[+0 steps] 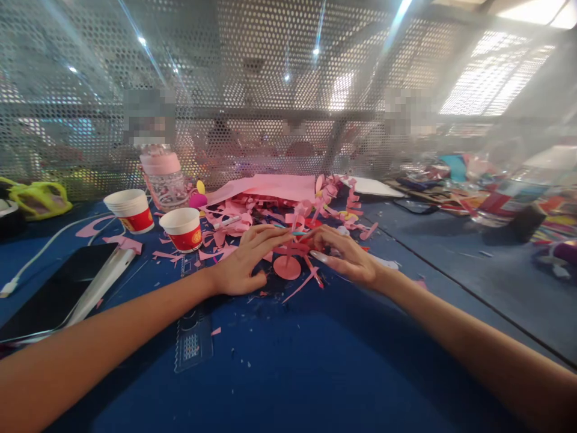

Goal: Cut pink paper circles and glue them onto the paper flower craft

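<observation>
My left hand [246, 258] lies low over pink paper scraps, its fingers stretched out flat toward the right and nothing seen in its grasp. Opposite it, my right hand [349, 255] has bent fingers, with the thumb apart from them. Its fingertips reach the pieces at the middle of the pile; whether they touch one I cannot tell. Between the hands sits a pink paper disc [287, 268], with thin pink strips around it. Behind the fingers rises the heap of pink paper cuttings [234, 225], partly hidden by my hands.
Paper cups [183, 230] and a stack of cups [130, 211] stand left, before a pink-lidded bottle [164, 180]. A phone [58, 288] and clear stencil ruler [193, 343] lie nearer. Pink sheets [270, 186] lie behind; a clear container [505, 195] stands right. Perforated metal panel [252, 78] closes the back.
</observation>
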Available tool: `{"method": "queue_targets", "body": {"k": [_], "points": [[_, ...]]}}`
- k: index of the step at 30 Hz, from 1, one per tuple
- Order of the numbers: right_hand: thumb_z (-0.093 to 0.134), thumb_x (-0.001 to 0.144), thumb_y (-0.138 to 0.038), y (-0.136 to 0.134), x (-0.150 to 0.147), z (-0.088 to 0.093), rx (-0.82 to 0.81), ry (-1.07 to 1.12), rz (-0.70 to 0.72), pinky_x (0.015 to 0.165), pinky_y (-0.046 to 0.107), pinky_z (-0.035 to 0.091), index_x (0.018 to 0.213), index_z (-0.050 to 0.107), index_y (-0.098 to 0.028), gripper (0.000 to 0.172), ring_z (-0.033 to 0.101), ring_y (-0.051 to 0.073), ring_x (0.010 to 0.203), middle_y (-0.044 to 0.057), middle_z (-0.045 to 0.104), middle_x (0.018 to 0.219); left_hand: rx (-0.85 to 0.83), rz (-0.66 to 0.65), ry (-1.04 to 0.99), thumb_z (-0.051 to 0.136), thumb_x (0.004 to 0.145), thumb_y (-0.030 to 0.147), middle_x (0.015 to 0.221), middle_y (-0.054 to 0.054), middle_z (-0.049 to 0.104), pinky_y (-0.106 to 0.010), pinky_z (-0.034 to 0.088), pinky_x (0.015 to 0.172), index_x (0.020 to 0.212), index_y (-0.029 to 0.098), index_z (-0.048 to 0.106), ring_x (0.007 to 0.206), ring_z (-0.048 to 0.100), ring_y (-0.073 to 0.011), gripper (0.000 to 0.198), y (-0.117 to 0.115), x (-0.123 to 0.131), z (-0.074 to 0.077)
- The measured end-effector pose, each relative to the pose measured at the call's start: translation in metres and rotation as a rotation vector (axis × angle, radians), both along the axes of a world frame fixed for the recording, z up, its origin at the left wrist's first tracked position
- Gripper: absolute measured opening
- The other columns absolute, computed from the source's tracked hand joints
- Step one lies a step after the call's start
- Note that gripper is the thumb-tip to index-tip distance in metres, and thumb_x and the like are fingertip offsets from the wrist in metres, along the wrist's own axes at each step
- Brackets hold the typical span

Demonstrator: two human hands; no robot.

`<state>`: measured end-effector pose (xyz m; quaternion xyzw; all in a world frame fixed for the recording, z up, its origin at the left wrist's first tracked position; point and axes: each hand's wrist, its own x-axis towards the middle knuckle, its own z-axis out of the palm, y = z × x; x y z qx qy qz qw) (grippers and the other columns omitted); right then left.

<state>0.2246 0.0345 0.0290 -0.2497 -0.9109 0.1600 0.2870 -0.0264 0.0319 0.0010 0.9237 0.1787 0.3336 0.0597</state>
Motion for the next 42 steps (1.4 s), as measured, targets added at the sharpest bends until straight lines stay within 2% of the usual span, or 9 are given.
{"method": "queue_targets", "body": {"k": [5,14,20,28,35,42], "points": [[0.033,0.088,-0.046,0.005,-0.0006,-0.0028,-0.01,0.01,0.032,0.076,0.04,0.039,0.086,0.049,-0.018,0.032,0.047,0.021,0.083,0.007,0.052,0.085,-0.018,0.001,0.004,0.044,0.069,0.018,0.137,-0.008,0.035,-0.054,0.023,0.101,0.136,0.026,0.026,0.123,0.028,-0.0289,0.07,-0.0004,0.0002,0.0011],[0.027,0.089,-0.051,0.0049,-0.0018,-0.0052,-0.028,-0.059,-0.028,0.082,0.045,0.037,0.092,0.055,-0.015,0.046,0.046,0.024,0.091,0.011,0.055,0.09,-0.017,0.001,0.016,0.043,0.065,0.013,0.138,-0.008,0.035,-0.054,0.023,0.102,0.137,0.025,0.025,0.123,0.028,-0.029,0.075,-0.0019,0.0012,0.0019],[0.028,0.091,-0.048,0.0099,0.0016,-0.0073,0.014,-0.009,-0.06,0.081,0.043,0.038,0.084,0.058,-0.016,0.044,0.047,0.022,0.087,0.01,0.058,0.087,-0.03,0.008,0.027,0.041,0.056,0.008,0.138,-0.006,0.034,-0.053,0.022,0.103,0.137,0.025,0.026,0.123,0.027,-0.028,0.083,-0.002,0.0014,0.0018],[0.03,0.091,-0.047,0.0077,0.0017,-0.0039,-0.026,-0.002,-0.079,0.08,0.042,0.037,0.086,0.065,-0.015,0.048,0.047,0.022,0.084,0.01,0.059,0.083,-0.028,-0.008,0.026,0.041,0.058,0.011,0.138,-0.006,0.035,-0.055,0.022,0.101,0.137,0.026,0.025,0.122,0.028,-0.0294,0.082,-0.0015,0.0014,0.0017],[0.033,0.089,-0.047,0.0092,0.0023,-0.0042,-0.01,0.049,-0.077,0.078,0.039,0.036,0.076,0.071,-0.016,0.051,0.049,0.019,0.077,0.008,0.057,0.076,-0.021,-0.004,0.028,0.041,0.055,0.011,0.138,-0.006,0.035,-0.055,0.023,0.1,0.136,0.028,0.025,0.122,0.027,-0.0298,0.085,-0.001,0.0015,0.0018],[0.039,0.088,-0.044,0.0096,0.0039,-0.0044,-0.117,0.129,-0.043,0.075,0.032,0.038,0.071,0.073,-0.017,0.046,0.052,0.017,0.077,0.007,0.06,0.077,-0.031,-0.015,0.028,0.042,0.059,0.014,0.139,-0.006,0.034,-0.053,0.022,0.101,0.137,0.028,0.025,0.123,0.028,-0.0288,0.081,0.0,0.0007,0.001]]}}
